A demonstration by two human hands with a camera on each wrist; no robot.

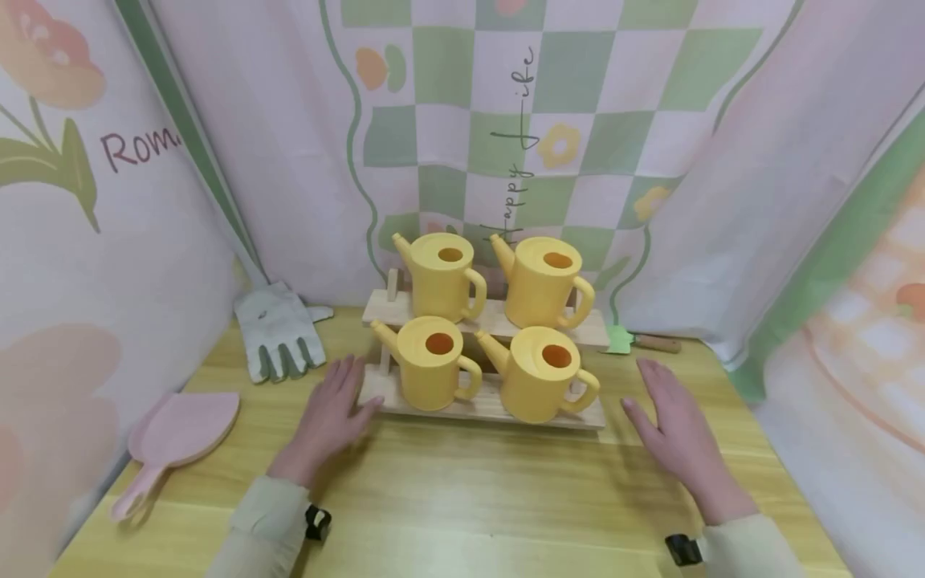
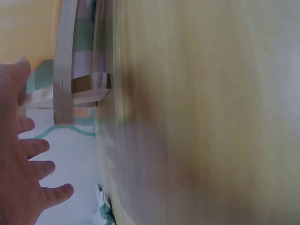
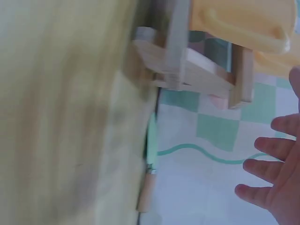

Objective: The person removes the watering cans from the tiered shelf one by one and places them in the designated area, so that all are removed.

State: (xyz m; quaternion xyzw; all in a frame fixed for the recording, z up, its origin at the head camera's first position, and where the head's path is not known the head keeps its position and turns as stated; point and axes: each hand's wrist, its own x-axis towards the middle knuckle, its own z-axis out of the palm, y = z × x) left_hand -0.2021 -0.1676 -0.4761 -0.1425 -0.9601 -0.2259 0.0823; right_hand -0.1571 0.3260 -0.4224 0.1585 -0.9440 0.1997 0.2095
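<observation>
A two-tier wooden stand [image 1: 477, 408] bears several yellow watering cans, two on each tier. On the lower tier are a left can [image 1: 426, 377] and a right can [image 1: 531, 393]; behind them, another left can [image 1: 437, 285] and right can [image 1: 538, 289] stand higher. All spouts point left, handles right. My left hand [image 1: 336, 417], fingers spread, is at the stand's left end, its thumb close to the lower board [image 2: 64, 70]. To the right of the stand, my right hand [image 1: 675, 429] has its fingers extended and holds nothing; the right wrist view shows it apart from the boards [image 3: 176, 47].
At the left lie a white-and-green glove [image 1: 278, 325] and a pink dustpan [image 1: 184, 429]. A small green trowel with a wooden handle [image 1: 654, 343] lies behind my right hand. Printed curtains [image 1: 289, 160] hang along the back and sides of the wooden table [image 1: 462, 506].
</observation>
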